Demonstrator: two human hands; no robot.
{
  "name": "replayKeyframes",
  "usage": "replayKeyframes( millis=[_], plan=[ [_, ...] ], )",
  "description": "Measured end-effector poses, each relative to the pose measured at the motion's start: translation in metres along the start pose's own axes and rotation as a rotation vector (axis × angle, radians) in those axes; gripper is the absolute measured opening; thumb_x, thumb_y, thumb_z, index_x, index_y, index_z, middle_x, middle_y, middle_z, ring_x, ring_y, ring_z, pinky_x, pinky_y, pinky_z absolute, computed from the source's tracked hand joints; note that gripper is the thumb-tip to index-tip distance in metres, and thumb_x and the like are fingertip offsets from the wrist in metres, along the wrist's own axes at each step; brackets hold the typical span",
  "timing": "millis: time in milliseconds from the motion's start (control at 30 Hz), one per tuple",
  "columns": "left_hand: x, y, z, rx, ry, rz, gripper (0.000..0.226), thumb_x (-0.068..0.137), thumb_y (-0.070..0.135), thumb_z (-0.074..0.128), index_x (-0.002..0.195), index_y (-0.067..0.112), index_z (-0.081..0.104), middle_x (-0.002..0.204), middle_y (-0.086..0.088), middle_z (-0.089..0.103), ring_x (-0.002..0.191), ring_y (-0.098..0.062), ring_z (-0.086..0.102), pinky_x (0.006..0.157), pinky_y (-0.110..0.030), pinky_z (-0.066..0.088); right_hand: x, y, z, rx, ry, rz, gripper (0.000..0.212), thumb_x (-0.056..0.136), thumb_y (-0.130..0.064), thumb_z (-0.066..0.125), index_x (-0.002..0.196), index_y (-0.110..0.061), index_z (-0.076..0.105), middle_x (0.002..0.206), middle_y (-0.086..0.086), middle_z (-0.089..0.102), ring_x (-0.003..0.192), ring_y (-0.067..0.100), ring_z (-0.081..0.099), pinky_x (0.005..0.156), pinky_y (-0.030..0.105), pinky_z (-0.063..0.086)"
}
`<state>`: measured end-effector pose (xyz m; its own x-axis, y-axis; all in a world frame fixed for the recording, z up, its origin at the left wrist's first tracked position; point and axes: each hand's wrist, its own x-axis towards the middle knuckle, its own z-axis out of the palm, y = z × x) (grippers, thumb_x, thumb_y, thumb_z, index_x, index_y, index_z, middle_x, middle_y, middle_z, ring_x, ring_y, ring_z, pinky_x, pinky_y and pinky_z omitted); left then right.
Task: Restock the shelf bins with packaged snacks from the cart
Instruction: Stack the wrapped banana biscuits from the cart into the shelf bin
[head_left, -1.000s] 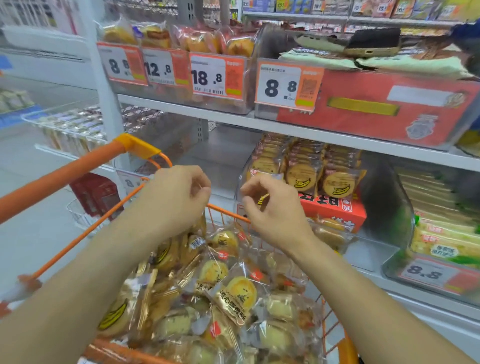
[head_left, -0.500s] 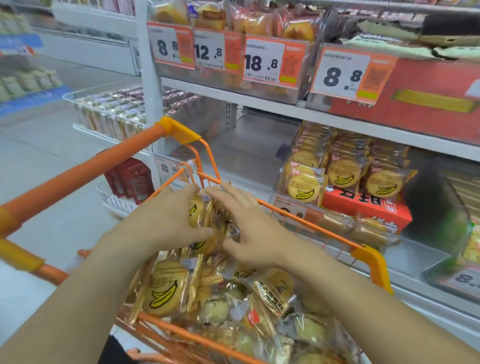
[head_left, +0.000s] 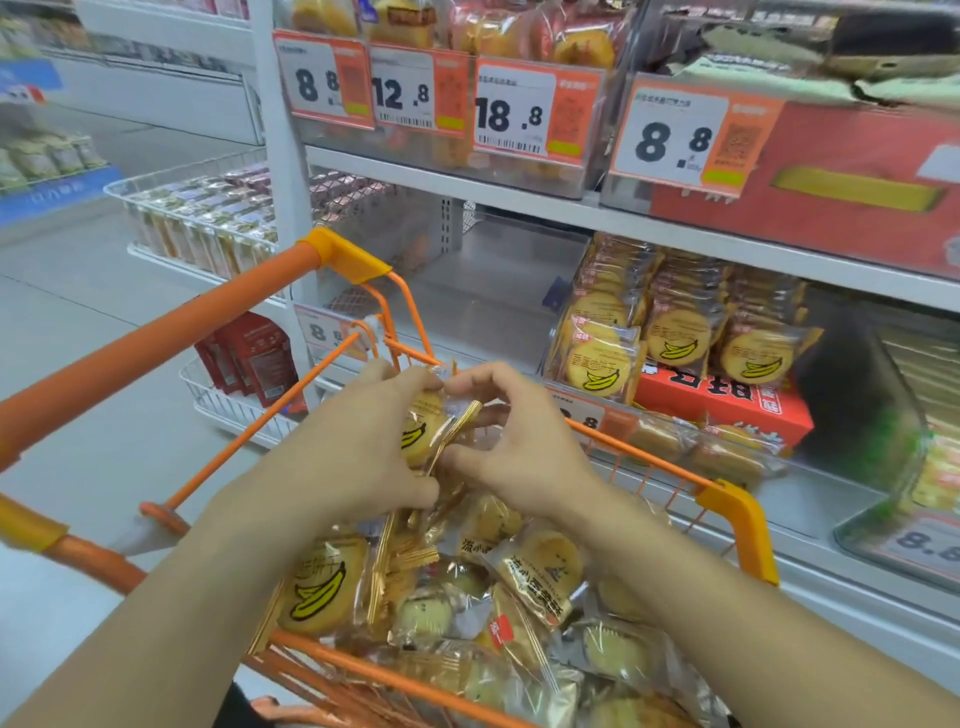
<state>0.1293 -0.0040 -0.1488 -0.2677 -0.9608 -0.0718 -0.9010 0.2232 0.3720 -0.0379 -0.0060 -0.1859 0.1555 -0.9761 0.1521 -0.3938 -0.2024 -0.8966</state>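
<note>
Head view shows our left hand (head_left: 358, 457) and right hand (head_left: 511, 447), empty a second ago, now pinching clear-wrapped banana-print biscuit packets (head_left: 426, 426) lifted above the orange wire cart (head_left: 737, 514), ready for the half-filled clear shelf bin (head_left: 670, 441).

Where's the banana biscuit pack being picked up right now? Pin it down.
In the head view, centre frame, the banana biscuit pack is held between the left hand and right hand, above the orange cart, left of the shelf's banana biscuit bin.
</note>
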Motion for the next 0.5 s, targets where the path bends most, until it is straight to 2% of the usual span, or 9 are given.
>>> replayKeyframes(
  millis=[33, 100, 167, 233, 367, 433, 500],
  plan=[
    [0.0, 0.001, 0.0, -0.015, 0.008, 0.035, 0.095, 0.065, 0.036, 0.083, 0.146, 0.043, 0.032, 0.13, 0.009, 0.036, 0.096, -0.012, 0.055, 0.074, -0.026, 0.048, -0.001, -0.001, -0.004, 0.115, -0.004, 0.059, 0.05, 0.072, 0.007, 0.081, 0.111, -0.018, 0.06, 0.108, -0.008, 0.063, 0.074, 0.001, 0.063, 0.066, 0.019, 0.054],
    [0.0, 0.005, -0.001, -0.074, 0.035, 0.104, 0.09, 0.067, 0.035, 0.083, 0.142, 0.044, 0.035, 0.13, 0.013, 0.036, 0.082, -0.002, 0.051, 0.062, -0.011, 0.036, -0.003, -0.003, -0.011, 0.313, -0.017, 0.167, 0.055, 0.073, 0.017, 0.075, 0.115, -0.015, 0.059, 0.111, 0.01, 0.063, 0.079, 0.016, 0.066, 0.064, 0.029, 0.056],
    [-0.002, 0.009, -0.003, -0.165, 0.077, 0.163, 0.085, 0.068, 0.035, 0.083, 0.139, 0.047, 0.038, 0.126, 0.017, 0.039, 0.084, 0.002, 0.05, 0.063, -0.007, 0.035, -0.005, -0.003, -0.017, 0.496, -0.047, 0.24, 0.059, 0.075, 0.022, 0.069, 0.122, -0.013, 0.06, 0.117, 0.023, 0.063, 0.086, 0.028, 0.066, 0.069, 0.04, 0.056],
    [-0.003, 0.014, -0.001, -0.231, 0.115, 0.222, 0.085, 0.067, 0.036, 0.084, 0.138, 0.049, 0.039, 0.123, 0.02, 0.041, 0.092, 0.008, 0.049, 0.068, -0.005, 0.037, -0.006, -0.003, -0.026, 0.675, -0.108, 0.278, 0.058, 0.077, 0.025, 0.061, 0.123, -0.01, 0.061, 0.113, 0.024, 0.065, 0.09, 0.035, 0.064, 0.077, 0.046, 0.052],
    [-0.002, 0.02, 0.007, -0.342, 0.159, 0.301, 0.09, 0.065, 0.045, 0.085, 0.141, 0.05, 0.037, 0.134, 0.024, 0.042, 0.11, 0.012, 0.047, 0.088, -0.012, 0.039, -0.012, -0.002, -0.051, 0.854, -0.192, 0.272, 0.063, 0.073, 0.005, 0.061, 0.135, -0.003, 0.052, 0.112, 0.02, 0.068, 0.102, 0.038, 0.059, 0.093, 0.053, 0.045],
    [-0.003, 0.027, 0.009, -0.454, 0.15, 0.32, 0.089, 0.063, 0.049, 0.087, 0.138, 0.054, 0.039, 0.133, 0.032, 0.045, 0.115, 0.017, 0.046, 0.093, -0.012, 0.04, -0.015, 0.001, -0.062, 0.854, -0.18, 0.298, 0.072, 0.071, -0.006, 0.069, 0.14, -0.002, 0.047, 0.118, 0.022, 0.063, 0.105, 0.038, 0.054, 0.092, 0.05, 0.046],
    [-0.005, 0.037, 0.01, -0.631, 0.102, 0.314, 0.087, 0.063, 0.044, 0.091, 0.136, 0.052, 0.045, 0.124, 0.032, 0.057, 0.11, 0.017, 0.054, 0.09, -0.01, 0.045, -0.018, 0.003, -0.07, 0.837, -0.186, 0.339, 0.075, 0.072, -0.015, 0.074, 0.141, -0.003, 0.047, 0.122, 0.02, 0.061, 0.104, 0.039, 0.051, 0.089, 0.05, 0.047]
  ],
)
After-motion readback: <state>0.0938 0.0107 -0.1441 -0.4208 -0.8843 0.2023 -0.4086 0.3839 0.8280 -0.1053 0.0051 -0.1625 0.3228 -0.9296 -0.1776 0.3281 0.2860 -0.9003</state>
